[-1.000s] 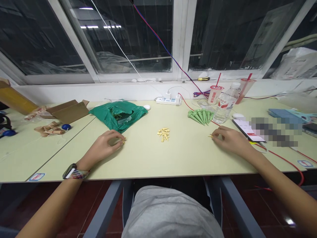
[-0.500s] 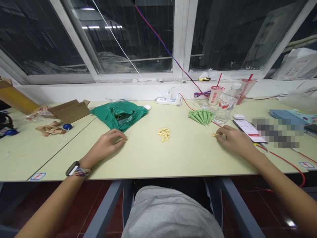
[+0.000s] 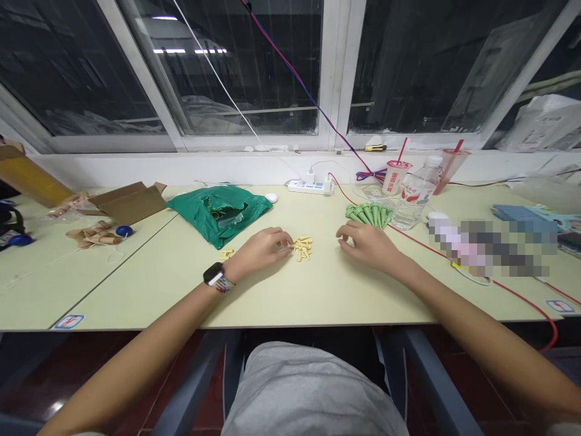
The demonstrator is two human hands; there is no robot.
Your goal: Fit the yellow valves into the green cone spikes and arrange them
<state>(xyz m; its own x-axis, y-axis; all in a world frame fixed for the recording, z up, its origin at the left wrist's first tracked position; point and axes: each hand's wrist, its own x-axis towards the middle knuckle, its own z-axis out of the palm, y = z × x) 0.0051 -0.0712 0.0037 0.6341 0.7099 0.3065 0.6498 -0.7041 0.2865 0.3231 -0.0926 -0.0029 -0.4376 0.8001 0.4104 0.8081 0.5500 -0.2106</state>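
Small pale-yellow pieces (image 3: pixel 303 246), smooth and plastic-looking, with knobbed, tapering shapes, lie in a loose pile at the middle of the frame on the matte, pale-green bench (image 3: pixel 281 297). Their long axes disagree: the upper ones lie roughly crosswise, while the lower ones run toward the bottom of the frame. They are too small to tell every end apart. A few similar yellow bits (image 3: pixel 226 254) lie left of center, beside the left wrist, roughly crosswise.

The left hand (image 3: pixel 262 249) reaches in from the lower left, its thumb and forefinger nearly together at the pile's left edge; whether a piece is gripped between them cannot be told. The right hand (image 3: pixel 368 243), right of center, is half curled, with a narrow gap between thumb and forefinger and nothing visible in it.

Just behind the right hand, smooth green cones (image 3: pixel 370 213) fan out, thick ends toward the back and narrow ends toward the bottom of the frame, partly hidden by the hand. A clear, ribbed bottle (image 3: pixel 413 197) stands upright near them. Left of center, a crinkled green plastic bag (image 3: pixel 218 212) slumps with its mouth gaping.
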